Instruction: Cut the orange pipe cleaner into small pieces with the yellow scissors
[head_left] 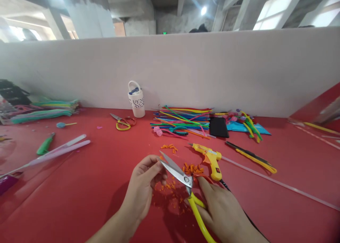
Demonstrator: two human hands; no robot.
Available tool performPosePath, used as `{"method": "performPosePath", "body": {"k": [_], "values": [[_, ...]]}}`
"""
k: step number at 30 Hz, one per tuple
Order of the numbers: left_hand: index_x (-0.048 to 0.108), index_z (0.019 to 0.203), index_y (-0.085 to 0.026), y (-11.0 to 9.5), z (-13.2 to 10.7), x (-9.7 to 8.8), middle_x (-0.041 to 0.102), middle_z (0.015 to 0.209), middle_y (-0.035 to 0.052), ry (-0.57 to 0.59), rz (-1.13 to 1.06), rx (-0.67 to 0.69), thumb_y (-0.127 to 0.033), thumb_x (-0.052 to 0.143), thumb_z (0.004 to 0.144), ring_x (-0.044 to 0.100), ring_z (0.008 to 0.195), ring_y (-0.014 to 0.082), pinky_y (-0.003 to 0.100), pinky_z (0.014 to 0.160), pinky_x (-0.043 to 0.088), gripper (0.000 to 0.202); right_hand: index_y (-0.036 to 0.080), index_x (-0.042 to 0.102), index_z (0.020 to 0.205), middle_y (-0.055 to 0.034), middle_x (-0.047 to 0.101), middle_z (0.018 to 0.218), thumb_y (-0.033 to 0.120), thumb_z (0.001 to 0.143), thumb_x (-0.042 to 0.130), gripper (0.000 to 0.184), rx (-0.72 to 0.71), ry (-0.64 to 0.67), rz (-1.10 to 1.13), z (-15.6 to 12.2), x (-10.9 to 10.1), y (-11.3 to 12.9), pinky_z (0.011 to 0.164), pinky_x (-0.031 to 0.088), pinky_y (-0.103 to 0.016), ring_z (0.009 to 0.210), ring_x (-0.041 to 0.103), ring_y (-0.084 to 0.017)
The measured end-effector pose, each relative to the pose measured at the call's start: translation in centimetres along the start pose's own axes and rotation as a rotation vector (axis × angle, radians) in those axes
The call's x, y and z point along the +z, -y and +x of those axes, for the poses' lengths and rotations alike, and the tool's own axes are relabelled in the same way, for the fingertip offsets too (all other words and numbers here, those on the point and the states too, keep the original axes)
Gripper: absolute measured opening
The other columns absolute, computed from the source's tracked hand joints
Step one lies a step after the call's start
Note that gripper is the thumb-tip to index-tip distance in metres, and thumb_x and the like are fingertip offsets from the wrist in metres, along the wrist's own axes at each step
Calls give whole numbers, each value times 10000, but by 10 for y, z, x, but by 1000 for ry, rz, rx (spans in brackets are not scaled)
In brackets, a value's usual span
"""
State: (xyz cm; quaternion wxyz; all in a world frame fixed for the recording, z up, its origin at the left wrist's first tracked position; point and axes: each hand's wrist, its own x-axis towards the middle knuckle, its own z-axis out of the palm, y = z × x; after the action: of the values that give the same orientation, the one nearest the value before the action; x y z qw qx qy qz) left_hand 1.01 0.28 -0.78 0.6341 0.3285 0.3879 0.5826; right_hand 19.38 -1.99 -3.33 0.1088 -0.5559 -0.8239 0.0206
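My right hand (221,209) grips a pair of scissors (176,172) with one yellow and one red handle, its blades parted and pointing up and left. Thumb and forefinger of my left hand (147,179) pinch a tiny orange piece (161,158) between the blade tips; most of it is hidden by the fingers. Under the blades lies a heap of short orange pieces (193,168). A smaller group of orange pieces (170,148) sits farther back, and fine orange crumbs (170,186) are scattered on the red table (92,190) below my hands.
Right of the scissors lies a yellow glue gun (211,158) with a long clear glue stick. Behind are coloured pipe cleaners (183,119), a black phone (219,127), a white cup (137,103) and second scissors (122,122). A white partition (170,69) closes off the back.
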Motion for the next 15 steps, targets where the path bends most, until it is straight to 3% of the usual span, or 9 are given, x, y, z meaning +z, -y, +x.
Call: {"method": "performPosePath", "body": {"k": [15], "values": [[561, 688, -144, -1, 0, 0, 546, 612, -16, 12, -24, 26, -165, 540, 733, 508, 529, 65, 158, 482, 412, 54, 207, 410, 730, -15, 603, 545, 314, 745, 461, 120, -58, -68, -43, 1, 3, 2, 415, 297, -251, 467, 572, -178]]}}
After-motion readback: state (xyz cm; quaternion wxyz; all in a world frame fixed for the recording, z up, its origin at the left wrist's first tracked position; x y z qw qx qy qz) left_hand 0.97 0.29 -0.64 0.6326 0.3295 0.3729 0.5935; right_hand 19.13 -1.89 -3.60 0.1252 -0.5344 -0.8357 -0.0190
